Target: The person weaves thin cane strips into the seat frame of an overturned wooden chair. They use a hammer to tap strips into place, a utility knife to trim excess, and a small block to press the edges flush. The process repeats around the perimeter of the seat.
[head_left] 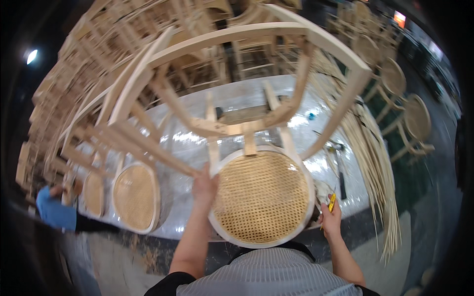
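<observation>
A pale wooden chair (340, 47) lies on the worktable with its legs and rails raised toward the far side. Its round backrest panel of woven cane (262, 202), with a light rim, is the part closest to my body. My left hand (205, 187) grips the chair's frame beside the left edge of the round panel; its fingers are slightly blurred. In my right hand (332, 217) is a yellow utility knife (333, 201), held upright just right of the rim. White cloth-like material (323, 190) lies beside that hand.
Plastic sheeting (182, 143) covers the table. A black-handled hammer (340, 172) and long cane strips (377, 182) lie on the right. Another cane-panel chair (136, 197) stands left, near a person in blue (54, 209). Stacked chair frames fill the back; finished-looking chairs (417, 118) stand right.
</observation>
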{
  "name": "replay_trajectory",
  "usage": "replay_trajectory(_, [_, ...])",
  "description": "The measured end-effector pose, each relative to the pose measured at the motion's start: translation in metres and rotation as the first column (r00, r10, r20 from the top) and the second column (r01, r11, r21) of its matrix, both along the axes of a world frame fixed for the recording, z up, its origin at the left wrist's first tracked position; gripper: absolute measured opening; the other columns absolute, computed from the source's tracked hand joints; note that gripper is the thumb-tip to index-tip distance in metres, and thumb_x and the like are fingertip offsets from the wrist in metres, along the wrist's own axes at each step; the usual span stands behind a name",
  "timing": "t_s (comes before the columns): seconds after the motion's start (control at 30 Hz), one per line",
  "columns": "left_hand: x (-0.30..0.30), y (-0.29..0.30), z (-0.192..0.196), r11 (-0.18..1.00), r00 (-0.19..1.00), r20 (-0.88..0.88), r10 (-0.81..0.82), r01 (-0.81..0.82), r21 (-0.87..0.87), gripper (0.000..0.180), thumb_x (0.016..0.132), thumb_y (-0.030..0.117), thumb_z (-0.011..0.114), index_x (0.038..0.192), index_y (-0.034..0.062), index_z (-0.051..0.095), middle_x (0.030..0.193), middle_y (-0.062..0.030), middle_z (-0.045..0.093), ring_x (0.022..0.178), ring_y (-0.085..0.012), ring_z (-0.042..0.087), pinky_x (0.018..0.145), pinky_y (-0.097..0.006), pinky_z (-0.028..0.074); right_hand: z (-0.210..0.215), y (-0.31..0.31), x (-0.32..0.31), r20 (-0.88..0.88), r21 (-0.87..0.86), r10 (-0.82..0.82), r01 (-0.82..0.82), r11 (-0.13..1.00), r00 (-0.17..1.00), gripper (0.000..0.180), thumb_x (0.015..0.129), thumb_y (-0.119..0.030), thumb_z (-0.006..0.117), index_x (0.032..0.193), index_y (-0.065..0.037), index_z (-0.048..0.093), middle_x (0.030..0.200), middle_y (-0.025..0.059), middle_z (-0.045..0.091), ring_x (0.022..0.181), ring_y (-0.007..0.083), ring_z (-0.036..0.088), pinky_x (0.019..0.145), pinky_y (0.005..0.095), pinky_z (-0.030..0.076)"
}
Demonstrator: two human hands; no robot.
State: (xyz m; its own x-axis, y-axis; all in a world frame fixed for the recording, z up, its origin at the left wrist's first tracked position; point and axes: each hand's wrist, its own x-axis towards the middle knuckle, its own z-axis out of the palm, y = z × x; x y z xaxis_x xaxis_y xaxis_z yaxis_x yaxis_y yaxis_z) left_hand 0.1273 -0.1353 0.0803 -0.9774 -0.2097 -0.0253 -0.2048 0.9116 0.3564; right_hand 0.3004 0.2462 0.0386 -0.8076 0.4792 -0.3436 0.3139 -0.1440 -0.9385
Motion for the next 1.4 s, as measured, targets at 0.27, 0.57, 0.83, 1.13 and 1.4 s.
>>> replay_trajectory(0.27, [-0.041,-0.017,-0.021,0.967,0.971,-0.018,-0.239,0.237,-0.094,0.042,0.089,0.014,0.064,0.131,0.0092,0.061,0.101,-0.0243,0.073,0.099,-0.0430,0.070,0.085,-0.052,0.054,-0.012,0.003,0.074,0.066,-0.008,-0.259,0.260,0.966,0.964,0.015,0.108,-0.021,0.051,0.113,-0.008,0.053,0.081,0.0035,0.058,0.053,0.0088,0.054,0.045,0.0263,0.047])
replay_trajectory(0.57, [0.046,0.000,-0.028,0.952,0.976,-0.209,0.059,0.008,0.305,0.030,0.092,-0.001,0.052,0.120,0.0031,0.063,0.090,-0.0248,0.069,0.083,-0.0392,0.068,0.077,-0.045,0.052,-0.030,0.058,0.049,0.060,-0.032,-0.169,0.171,0.985,0.984,0.010,0.106,-0.014,0.048,0.108,-0.004,0.051,0.080,0.0041,0.055,0.053,0.0110,0.052,0.044,0.0281,0.045])
replay_trajectory(0.83, [0.266,0.086,-0.044,0.764,0.934,-0.183,0.308,-0.128,0.632,0.016,0.106,0.006,0.050,0.112,-0.0032,0.062,0.094,-0.0093,0.064,0.081,-0.0162,0.063,0.074,-0.033,0.053,-0.034,0.155,-0.038,-0.003,-0.290,0.126,-0.122,0.949,0.992,0.020,0.102,-0.008,0.050,0.122,-0.008,0.049,0.087,0.0047,0.056,0.062,0.0129,0.055,0.052,0.0315,0.049])
replay_trajectory(1.13, [0.302,0.236,-0.037,0.867,0.946,-0.274,-0.171,0.277,0.414,0.028,0.088,-0.008,0.060,0.110,0.0071,0.069,0.083,-0.0103,0.065,0.068,-0.0216,0.065,0.063,-0.034,0.054,-0.059,0.238,-0.089,-0.012,-0.208,0.364,-0.358,0.910,0.931,0.028,0.097,0.001,0.051,0.124,-0.007,0.050,0.079,0.0033,0.056,0.055,0.0125,0.054,0.046,0.0297,0.045])
replay_trajectory(1.4, [0.154,0.393,-0.093,0.240,0.993,0.112,0.023,-0.115,0.964,0.036,0.100,0.007,0.056,0.136,0.0045,0.057,0.108,-0.0179,0.067,0.085,-0.0273,0.067,0.074,-0.038,0.057,-0.115,0.228,-0.156,0.058,0.365,0.420,-0.411,0.835,0.906,0.052,0.094,-0.001,0.057,0.145,-0.005,0.044,0.081,0.0024,0.056,0.057,0.0128,0.053,0.049,0.0295,0.045])
